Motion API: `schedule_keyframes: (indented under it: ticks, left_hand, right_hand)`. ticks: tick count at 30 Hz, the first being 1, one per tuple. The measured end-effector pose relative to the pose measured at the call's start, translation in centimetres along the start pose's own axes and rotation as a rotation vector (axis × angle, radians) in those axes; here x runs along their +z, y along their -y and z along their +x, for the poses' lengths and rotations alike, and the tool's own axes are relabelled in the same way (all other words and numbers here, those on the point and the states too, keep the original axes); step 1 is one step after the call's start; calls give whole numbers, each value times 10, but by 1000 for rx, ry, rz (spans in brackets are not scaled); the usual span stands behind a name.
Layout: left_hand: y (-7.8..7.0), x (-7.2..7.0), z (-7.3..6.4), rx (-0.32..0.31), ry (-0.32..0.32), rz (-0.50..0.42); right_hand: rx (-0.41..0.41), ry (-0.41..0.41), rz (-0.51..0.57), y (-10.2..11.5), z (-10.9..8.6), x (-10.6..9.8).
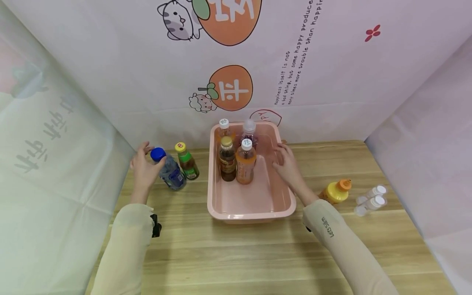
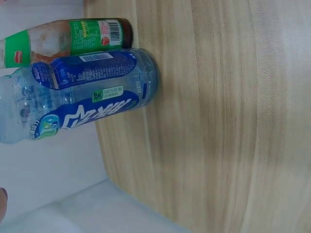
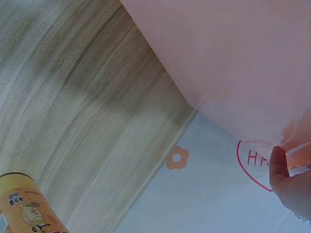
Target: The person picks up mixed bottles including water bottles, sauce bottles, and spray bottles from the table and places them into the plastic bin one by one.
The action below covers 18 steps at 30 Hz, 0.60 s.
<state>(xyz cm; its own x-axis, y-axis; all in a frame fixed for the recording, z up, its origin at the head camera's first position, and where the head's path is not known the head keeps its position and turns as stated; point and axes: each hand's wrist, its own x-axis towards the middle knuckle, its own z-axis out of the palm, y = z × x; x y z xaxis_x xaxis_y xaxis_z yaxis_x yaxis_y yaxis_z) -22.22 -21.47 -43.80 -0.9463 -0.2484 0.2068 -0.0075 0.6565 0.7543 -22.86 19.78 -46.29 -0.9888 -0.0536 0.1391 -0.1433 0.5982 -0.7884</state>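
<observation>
My left hand [image 1: 142,170] is spread around the top of a clear plastic bottle with a blue cap [image 1: 158,154]. A fingertip [image 2: 2,203] stands apart from the bottle body [image 2: 97,92] in the left wrist view; contact at the cap is unclear. Close beside that bottle stands a yellow-capped sauce bottle [image 1: 188,164] with a green label. With my right hand [image 1: 291,170] I grip the right rim of a pink basin [image 1: 236,216]. Inside it, at the left and back, stand several bottles, including a dark one [image 1: 227,164] and an orange drink [image 1: 245,166].
A yellow squeeze bottle [image 1: 334,193] with an orange cap stands right of the basin, beside my right forearm. Farther right are small clear bottles with white caps [image 1: 377,201]. A printed cloth wall [image 1: 324,82] rises behind the wooden table [image 1: 236,262].
</observation>
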Motion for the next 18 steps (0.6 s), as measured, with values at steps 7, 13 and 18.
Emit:
schedule_keyframes:
  ticks: [7, 13, 18]
  left_hand:
    - [1, 1, -1, -22, 21, 12]
    - [1, 0, -2, -49, 21, -35]
    - [2, -2, -3, -80, 36, -92]
  right_hand:
    - [-7, -2, -1, 0, 0, -1]
    - [-1, -6, 14, 1, -1, -1]
    - [8, 1, 4, 2, 0, -1]
